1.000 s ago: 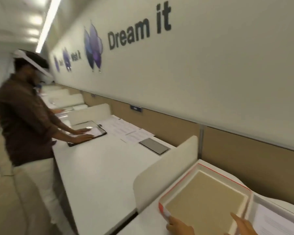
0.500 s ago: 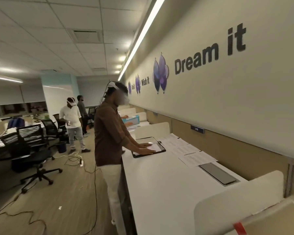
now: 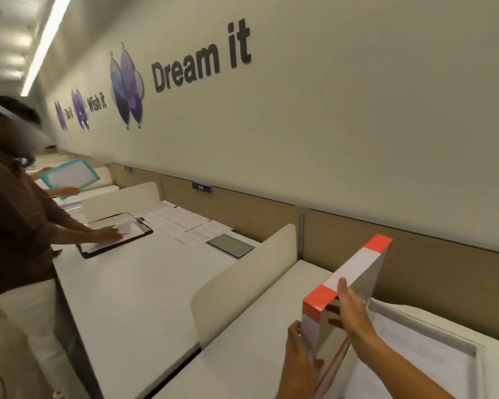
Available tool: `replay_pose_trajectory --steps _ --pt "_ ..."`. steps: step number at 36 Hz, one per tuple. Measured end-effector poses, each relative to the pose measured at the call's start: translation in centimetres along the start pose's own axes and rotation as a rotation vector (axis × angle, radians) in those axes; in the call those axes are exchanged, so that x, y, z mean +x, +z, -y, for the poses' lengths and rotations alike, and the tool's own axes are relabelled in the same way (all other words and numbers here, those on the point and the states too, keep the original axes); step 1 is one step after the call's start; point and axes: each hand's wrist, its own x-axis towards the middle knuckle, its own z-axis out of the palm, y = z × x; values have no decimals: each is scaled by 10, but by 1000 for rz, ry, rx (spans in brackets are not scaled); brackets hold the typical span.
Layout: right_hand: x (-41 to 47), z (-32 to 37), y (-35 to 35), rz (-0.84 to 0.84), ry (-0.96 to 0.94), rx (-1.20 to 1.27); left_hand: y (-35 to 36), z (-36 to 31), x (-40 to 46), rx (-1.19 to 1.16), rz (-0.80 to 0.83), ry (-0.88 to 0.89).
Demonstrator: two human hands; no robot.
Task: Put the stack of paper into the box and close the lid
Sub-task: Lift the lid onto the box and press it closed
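Note:
I hold the box lid (image 3: 355, 276), white with red corners, tilted up on edge above the desk at the lower right. My left hand (image 3: 298, 361) grips its near lower edge. My right hand (image 3: 350, 309) grips its upper side, thumb on the white rim. To the right of the lid lies the open box (image 3: 470, 348) with the stack of printed paper (image 3: 409, 358) inside it. The box's near and right parts run out of the frame.
A cream divider (image 3: 242, 280) separates my desk (image 3: 242, 361) from the neighbouring desk (image 3: 133, 283), where a person in a brown shirt (image 3: 15, 226) presses on a clipboard (image 3: 116, 234). Loose sheets (image 3: 185, 223) and a grey desk hatch (image 3: 231, 245) lie there. The tan wall panel (image 3: 432, 272) is behind.
The lid lay flat and open-side up on the desk a second ago; now both hands have lifted it onto its edge. The view swung left across the room and back.

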Motion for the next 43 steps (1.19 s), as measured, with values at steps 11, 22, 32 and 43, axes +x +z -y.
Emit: replay_pose_trajectory --steps 11,22,32,43 --pt "-8 2 -31 -28 12 23 23 6 12 27 3 112" --pt "-7 -8 -59 -125 131 194 34 11 13 220 79 363" --pt "-12 -37 -113 -332 227 334 34 14 26 131 127 259" --pt "-40 -77 -156 -449 293 197 52 29 63 162 236 -214"
